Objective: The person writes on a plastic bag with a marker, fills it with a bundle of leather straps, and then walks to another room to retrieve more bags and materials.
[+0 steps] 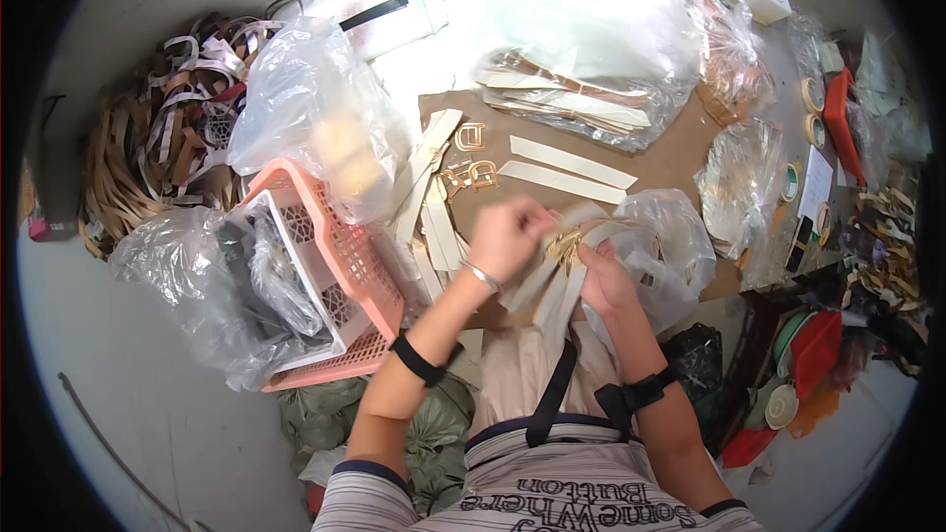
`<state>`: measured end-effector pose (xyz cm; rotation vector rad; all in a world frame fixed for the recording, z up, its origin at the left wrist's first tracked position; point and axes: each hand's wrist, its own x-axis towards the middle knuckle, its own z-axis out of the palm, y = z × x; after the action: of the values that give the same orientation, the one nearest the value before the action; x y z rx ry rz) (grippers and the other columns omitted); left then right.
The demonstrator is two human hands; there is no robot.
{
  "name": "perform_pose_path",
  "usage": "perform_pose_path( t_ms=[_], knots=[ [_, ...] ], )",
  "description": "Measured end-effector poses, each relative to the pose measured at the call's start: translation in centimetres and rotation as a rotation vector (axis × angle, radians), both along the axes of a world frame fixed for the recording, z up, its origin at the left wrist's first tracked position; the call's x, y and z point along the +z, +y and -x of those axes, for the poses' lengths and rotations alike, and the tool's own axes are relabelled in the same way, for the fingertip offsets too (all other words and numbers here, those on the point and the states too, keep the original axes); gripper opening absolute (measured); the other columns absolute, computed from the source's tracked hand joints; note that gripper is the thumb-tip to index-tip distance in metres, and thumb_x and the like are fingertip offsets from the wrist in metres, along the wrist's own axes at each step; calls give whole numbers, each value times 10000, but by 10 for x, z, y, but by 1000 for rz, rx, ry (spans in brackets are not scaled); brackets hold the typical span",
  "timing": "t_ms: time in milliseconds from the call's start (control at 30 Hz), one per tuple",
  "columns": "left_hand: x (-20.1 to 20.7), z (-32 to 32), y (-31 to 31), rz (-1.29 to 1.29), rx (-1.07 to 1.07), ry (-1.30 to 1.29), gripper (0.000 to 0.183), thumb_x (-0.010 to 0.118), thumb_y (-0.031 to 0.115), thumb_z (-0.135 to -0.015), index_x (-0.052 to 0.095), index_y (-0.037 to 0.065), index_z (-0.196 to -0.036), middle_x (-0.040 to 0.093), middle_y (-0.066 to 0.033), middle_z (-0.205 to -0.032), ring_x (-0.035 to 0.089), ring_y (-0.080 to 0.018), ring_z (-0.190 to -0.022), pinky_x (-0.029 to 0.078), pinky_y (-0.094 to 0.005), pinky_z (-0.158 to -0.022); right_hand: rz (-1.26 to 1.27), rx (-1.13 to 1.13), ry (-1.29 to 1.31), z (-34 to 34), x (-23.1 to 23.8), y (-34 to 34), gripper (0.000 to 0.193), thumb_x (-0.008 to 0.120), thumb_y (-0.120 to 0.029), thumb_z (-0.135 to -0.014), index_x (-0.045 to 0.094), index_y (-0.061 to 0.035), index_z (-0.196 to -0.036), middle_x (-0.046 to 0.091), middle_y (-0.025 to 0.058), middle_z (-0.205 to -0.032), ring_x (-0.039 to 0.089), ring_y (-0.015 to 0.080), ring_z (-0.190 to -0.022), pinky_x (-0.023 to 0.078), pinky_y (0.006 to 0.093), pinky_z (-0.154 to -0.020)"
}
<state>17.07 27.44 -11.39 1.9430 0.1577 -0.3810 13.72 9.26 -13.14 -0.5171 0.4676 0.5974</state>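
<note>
Lettered shirt (564, 481), straps (556, 301) in right hand (608, 281)

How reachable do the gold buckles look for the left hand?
Probably yes: the gold buckles lie uncovered just beyond the left hand, nothing visible between; whether it holds anything is unclear.

I could slide a hand across the bare brown board (675, 166) just right of two flat pale strips (574, 162), or pass low over them. Gold buckles (481, 174) and overlapping loose strips (422, 172) clutter the left, where a pink basket (320, 227) forms a wall. A crumpled clear bag (687, 236) crowds my right hand (608, 278); a large plastic bag (591, 39) bars the far side.
</note>
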Motion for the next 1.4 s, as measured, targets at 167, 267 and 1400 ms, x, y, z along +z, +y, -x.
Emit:
perform_pose_path(
  t_ms=[167, 267, 1400],
  knots=[
    [-43, -24, 51, -505, 226, -186, 259, 632, 270, -862, 672, 34, -963, 674, -160, -784, 652, -332, -729, 506, -396, -665, 224, -45, 58, 2, -8, -7, 563, 576, 1, -874, 332, -75, -1376, 475, 127, -1278, 520, 243, -1137, 474, 353, -939],
    [-68, -38, 109, -1096, 259, -192, 393, 692, 256, -798, 577, 48, -1110, 595, -190, -934, 584, -375, -854, 466, -440, -774, 177, 58, -15, 8, -3, -19, 434, 583, -39, -881, 451, -76, -1293, 567, 103, -1150, 573, 200, -1063, 486, 390, -936],
    [16, 46, 24, 12, 12, 430, 240, 629, 230, -855, 662, -8, -846, 650, -208, -813, 637, -338, -738, 497, -387, -682, -3, 113, -23, 10, 5, 12, 408, 600, -56, -865, 474, -61, -1252, 527, 209, -1268, 558, 305, -1132, 460, 434, -972]
  ],
)
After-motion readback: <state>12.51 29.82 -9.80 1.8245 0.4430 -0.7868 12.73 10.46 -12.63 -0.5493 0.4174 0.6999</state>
